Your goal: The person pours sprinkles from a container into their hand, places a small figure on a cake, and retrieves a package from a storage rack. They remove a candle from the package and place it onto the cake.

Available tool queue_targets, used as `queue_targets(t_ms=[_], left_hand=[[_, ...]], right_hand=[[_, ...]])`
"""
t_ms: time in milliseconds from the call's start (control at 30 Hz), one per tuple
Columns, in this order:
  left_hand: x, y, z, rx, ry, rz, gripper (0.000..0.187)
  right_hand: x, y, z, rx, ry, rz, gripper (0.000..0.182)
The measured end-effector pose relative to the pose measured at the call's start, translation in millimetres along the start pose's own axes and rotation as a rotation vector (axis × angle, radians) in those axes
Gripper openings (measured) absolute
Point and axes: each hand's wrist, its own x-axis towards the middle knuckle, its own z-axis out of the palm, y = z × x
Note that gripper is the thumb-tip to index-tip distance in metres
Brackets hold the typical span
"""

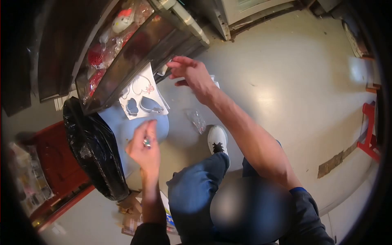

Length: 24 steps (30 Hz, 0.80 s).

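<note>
My left hand (145, 149) is closed, with a small shiny thing (147, 141) showing between its curled fingers; its kind is too small to tell. My right hand (192, 75) reaches out at the upper middle, fingers apart and nothing seen in them. Just beyond its fingertips is a white object (163, 69), partly hidden. Between the hands lies a stack of white sheets (157, 102) bearing shapes. One is a heart-like outline with a pink bow (150, 87); others are dark blue-grey shapes (150, 105). The sheets rest over a light blue surface (159, 126).
A dark open drawer (139, 47) holds bagged red and white items (123, 21). A black plastic bag (92, 151) hangs by a red stool or table (61, 163). A clear packet (197, 121) lies on the floor near my white shoe (217, 138). Another red stool (368, 130) stands far right.
</note>
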Motion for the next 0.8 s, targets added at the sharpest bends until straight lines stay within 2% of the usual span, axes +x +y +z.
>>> queue_targets(t_ms=[133,233,333,433,500,600,733,800], left_hand=[[-38.7,-33.9,10.5,0.104,-0.153,0.065,0.046],[-34.1,-45.4,31.6,0.241,-0.148,-0.101,0.068],[-5.8,-62.6,42.4,0.194,0.090,0.115,0.080],[16.7,-63.7,38.8,0.240,0.186,0.215,0.085],[24.2,-75.7,35.1,0.266,0.179,0.181,0.086],[30.4,-80.4,26.8,0.243,0.177,0.248,0.087],[23.5,-98.2,25.8,0.280,0.186,0.240,0.083],[20.7,-102.2,31.5,0.322,0.175,0.173,0.079]], right_hand=[[22.0,10.5,10.6,0.001,-0.170,0.079,0.025],[20.7,15.5,13.2,-0.100,-0.203,0.043,0.020],[18.0,11.3,9.6,-0.177,-0.220,0.012,0.020],[16.1,16.5,5.1,-0.252,-0.215,-0.030,0.020],[16.4,26.5,-2.8,-0.339,-0.177,-0.059,0.020],[24.6,40.1,-22.4,-0.403,0.004,0.192,0.024],[52.2,43.0,-36.8,-0.301,0.115,0.060,0.027],[56.7,41.4,-34.3,-0.223,0.116,0.110,0.023]])
